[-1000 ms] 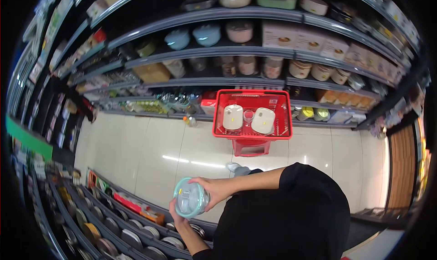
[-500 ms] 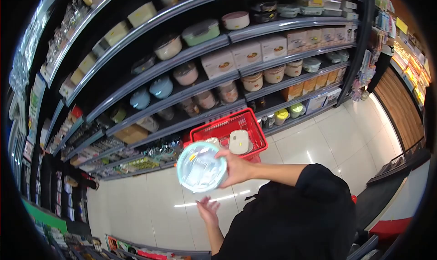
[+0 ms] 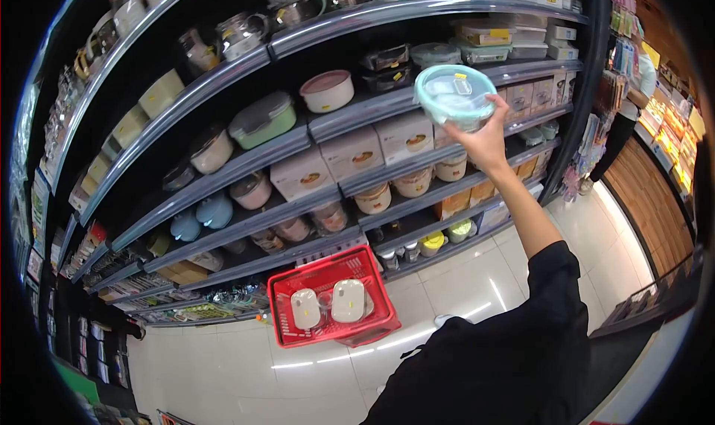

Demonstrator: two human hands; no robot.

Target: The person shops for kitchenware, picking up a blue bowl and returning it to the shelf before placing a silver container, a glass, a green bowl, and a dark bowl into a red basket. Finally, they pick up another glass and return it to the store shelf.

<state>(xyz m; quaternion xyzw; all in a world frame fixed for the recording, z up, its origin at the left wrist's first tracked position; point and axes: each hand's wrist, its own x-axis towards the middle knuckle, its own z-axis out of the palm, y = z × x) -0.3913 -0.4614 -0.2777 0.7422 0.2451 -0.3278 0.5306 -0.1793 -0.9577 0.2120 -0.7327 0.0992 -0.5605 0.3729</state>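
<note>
Raised in front of the shelves, my right hand (image 3: 482, 136) is closed on the side of a round clear food container (image 3: 456, 97) with an aqua-rimmed lid. A yellow sticker shows on the lid, and the container is tilted. My left hand is out of view. Below and to the left, a red shopping basket (image 3: 279, 306) stands at the foot of the shelf. In it lie a white-lidded box (image 3: 348, 300) and a second, smaller white-lidded box (image 3: 305, 309).
Shelves hold a green-bodied container (image 3: 263, 121), a white pot with a pink lid (image 3: 328, 90), blue pots (image 3: 214, 211) and boxed goods (image 3: 302, 173). Another person (image 3: 639, 82) stands at the far right, near a wood-panelled counter (image 3: 644, 183).
My right hand has lifted the container up and right, from above the basket to the shelves. My left hand has left the view. The basket appears lower in view.
</note>
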